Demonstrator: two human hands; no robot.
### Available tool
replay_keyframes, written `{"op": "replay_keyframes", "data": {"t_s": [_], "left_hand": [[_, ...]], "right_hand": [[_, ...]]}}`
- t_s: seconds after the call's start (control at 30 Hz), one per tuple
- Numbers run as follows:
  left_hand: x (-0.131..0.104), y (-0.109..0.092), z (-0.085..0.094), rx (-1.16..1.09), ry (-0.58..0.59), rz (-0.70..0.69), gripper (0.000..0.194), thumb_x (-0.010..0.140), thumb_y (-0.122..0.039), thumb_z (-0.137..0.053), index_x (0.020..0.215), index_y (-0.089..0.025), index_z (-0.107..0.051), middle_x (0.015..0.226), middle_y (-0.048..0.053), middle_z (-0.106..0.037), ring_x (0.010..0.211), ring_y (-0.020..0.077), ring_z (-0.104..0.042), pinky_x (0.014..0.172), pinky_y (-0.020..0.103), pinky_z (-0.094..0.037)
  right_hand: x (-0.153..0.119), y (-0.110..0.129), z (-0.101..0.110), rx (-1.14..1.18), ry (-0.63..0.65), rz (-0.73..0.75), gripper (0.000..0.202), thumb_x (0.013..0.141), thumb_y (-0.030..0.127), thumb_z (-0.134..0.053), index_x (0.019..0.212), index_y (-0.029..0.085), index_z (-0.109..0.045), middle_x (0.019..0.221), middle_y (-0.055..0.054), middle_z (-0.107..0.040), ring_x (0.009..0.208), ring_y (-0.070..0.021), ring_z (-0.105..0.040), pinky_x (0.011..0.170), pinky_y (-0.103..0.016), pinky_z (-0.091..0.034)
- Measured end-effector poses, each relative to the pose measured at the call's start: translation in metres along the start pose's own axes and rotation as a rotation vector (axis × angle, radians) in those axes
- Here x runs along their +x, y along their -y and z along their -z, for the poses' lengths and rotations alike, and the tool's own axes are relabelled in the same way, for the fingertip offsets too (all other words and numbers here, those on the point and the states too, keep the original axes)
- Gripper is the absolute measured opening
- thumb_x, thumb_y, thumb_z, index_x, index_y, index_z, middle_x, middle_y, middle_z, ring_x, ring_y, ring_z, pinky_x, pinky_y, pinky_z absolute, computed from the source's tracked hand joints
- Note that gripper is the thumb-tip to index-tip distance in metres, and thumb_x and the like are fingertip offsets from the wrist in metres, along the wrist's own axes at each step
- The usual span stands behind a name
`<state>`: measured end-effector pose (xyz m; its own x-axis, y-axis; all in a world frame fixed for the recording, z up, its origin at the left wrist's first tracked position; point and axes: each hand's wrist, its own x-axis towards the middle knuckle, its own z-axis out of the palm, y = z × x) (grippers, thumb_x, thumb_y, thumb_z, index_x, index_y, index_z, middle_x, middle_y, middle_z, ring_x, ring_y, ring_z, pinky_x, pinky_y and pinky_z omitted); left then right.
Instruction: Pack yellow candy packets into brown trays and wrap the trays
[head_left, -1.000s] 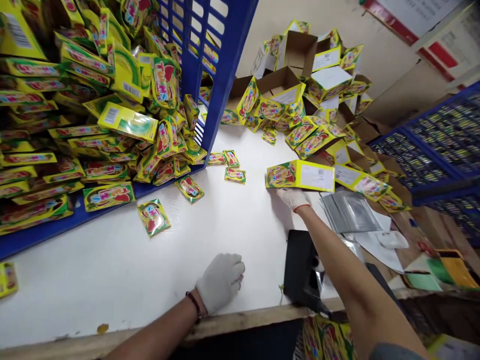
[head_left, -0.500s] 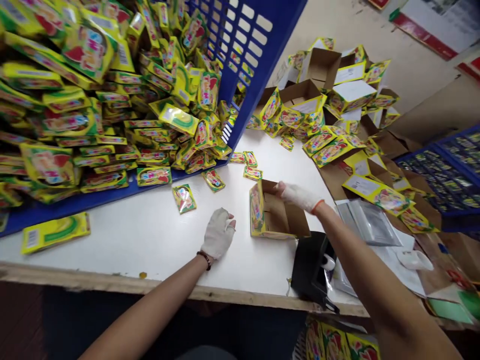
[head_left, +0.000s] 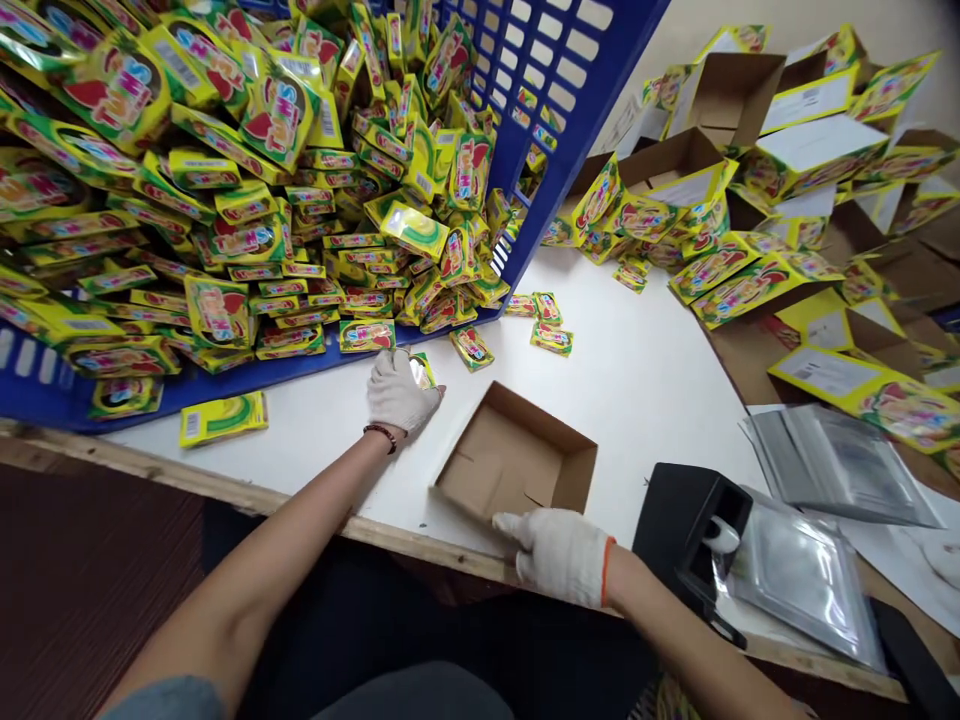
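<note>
Over to the left hand [head_left: 397, 395], low on the tabletop [head_left: 615, 360], fingers bent over a small yellow packet [head_left: 422, 370] just outside the blue crate [head_left: 619, 80]; whether it grips or merely covers it, I can't tell. And here's the right hand [head_left: 562, 555], partly closed on the near edge of an open carton [head_left: 517, 450], apparently steadying it by the wall, so the brown inside lies uncovered. The carton sits between the hands, close to the tabletop's near edge, probably for easy reach. Far left, the crate's slotted wall seems to hold back a heap of packets [head_left: 277, 120]; far right, more open cartons [head_left: 817, 150] are piled up.
</note>
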<state>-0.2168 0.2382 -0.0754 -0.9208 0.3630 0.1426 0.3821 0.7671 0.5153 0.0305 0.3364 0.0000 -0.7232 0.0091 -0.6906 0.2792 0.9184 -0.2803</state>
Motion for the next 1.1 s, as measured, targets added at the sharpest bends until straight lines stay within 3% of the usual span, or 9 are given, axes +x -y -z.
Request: {"op": "replay_keyframes", "data": {"t_s": [0.1,0.27,0.4,0.5,0.63,0.8,0.93,1.03,1.1], "left_hand": [[0.006,0.004,0.008,-0.005,0.115,0.015,0.076,0.066,-0.031,-0.076,0.135,-0.013,-0.048,0.128,0.020,-0.056,0.122,0.0380,-0.054,0.102,0.047,-0.045],[-0.024,0.010,0.037,-0.330,0.133,0.068,0.077,0.074,-0.029,-0.070,0.143,-0.012,-0.041,0.112,0.012,-0.063,0.097,0.0248,-0.065,0.092,0.041,-0.053],[-0.080,-0.005,0.060,-0.458,-0.056,-0.309,0.080,0.080,-0.028,-0.066,0.150,-0.014,-0.031,0.132,0.016,-0.054,0.119,0.0266,-0.058,0.105,0.043,-0.048],[-0.118,-0.015,0.069,-0.467,0.033,-0.591,0.079,0.086,-0.032,-0.064,0.154,-0.020,-0.025,0.140,0.016,-0.050,0.130,0.0286,-0.052,0.110,0.046,-0.046],[-0.142,0.004,0.067,-0.436,0.118,-0.603,0.076,0.090,-0.040,-0.064,0.153,-0.020,-0.028,0.146,0.018,-0.047,0.138,0.0311,-0.045,0.115,0.049,-0.041],[-0.117,0.065,0.076,-0.227,0.261,-0.415,0.047,0.094,-0.031,-0.051,0.138,-0.016,-0.049,0.142,0.016,-0.054,0.135,0.0281,-0.049,0.112,0.046,-0.044],[-0.063,0.119,0.131,0.350,0.150,-0.092,0.040,0.083,-0.026,-0.058,0.121,-0.015,-0.058,0.136,0.017,-0.053,0.130,0.0346,-0.048,0.109,0.050,-0.042],[-0.032,0.151,0.166,0.426,0.227,-0.004,0.039,0.079,-0.031,-0.061,0.111,-0.009,-0.060,0.115,0.019,-0.058,0.114,0.0431,-0.055,0.094,0.057,-0.047],[-0.024,0.163,0.171,0.428,0.264,0.040,0.045,0.077,-0.037,-0.065,0.113,-0.010,-0.058,0.111,0.015,-0.058,0.111,0.0442,-0.056,0.090,0.057,-0.047]], "right_hand": [[-0.008,0.014,-0.006,-0.014,-0.008,0.074,0.043,0.080,0.027,-0.059,0.121,0.024,-0.068,0.110,-0.010,-0.074,0.102,-0.0306,-0.068,0.088,-0.040,-0.047],[-0.010,0.007,0.006,0.531,-0.401,0.109,0.042,0.088,0.043,-0.056,0.125,0.025,-0.063,0.121,-0.010,-0.069,0.111,-0.0278,-0.063,0.097,-0.043,-0.049],[0.010,0.020,0.018,0.942,-0.639,0.178,0.051,0.090,0.051,-0.052,0.134,0.025,-0.053,0.116,-0.008,-0.069,0.104,-0.0257,-0.066,0.089,-0.042,-0.054],[0.021,0.029,0.027,1.042,-0.721,0.228,0.051,0.087,0.054,-0.054,0.130,0.027,-0.052,0.113,-0.005,-0.068,0.102,-0.0241,-0.065,0.087,-0.039,-0.055],[0.019,0.014,0.031,0.836,-0.580,0.179,0.036,0.087,0.048,-0.057,0.115,0.026,-0.058,0.105,-0.004,-0.069,0.094,-0.0237,-0.065,0.084,-0.038,-0.055],[0.050,-0.002,0.010,0.502,-0.117,0.118,0.040,0.084,0.032,-0.060,0.123,0.023,-0.066,0.120,-0.008,-0.070,0.108,-0.0278,-0.064,0.096,-0.040,-0.050],[0.075,0.022,-0.011,0.369,-0.152,0.103,0.043,0.087,0.022,-0.055,0.130,0.019,-0.064,0.125,-0.011,-0.065,0.114,-0.0246,-0.060,0.098,-0.033,-0.046],[0.075,0.038,-0.014,0.240,-0.278,0.074,0.032,0.085,0.028,-0.062,0.116,0.022,-0.071,0.114,-0.010,-0.063,0.104,-0.0231,-0.059,0.084,-0.029,-0.046],[0.073,0.040,-0.012,0.154,-0.309,0.031,0.027,0.085,0.033,-0.065,0.108,0.023,-0.074,0.106,-0.009,-0.061,0.098,-0.0233,-0.058,0.076,-0.029,-0.044]]}}
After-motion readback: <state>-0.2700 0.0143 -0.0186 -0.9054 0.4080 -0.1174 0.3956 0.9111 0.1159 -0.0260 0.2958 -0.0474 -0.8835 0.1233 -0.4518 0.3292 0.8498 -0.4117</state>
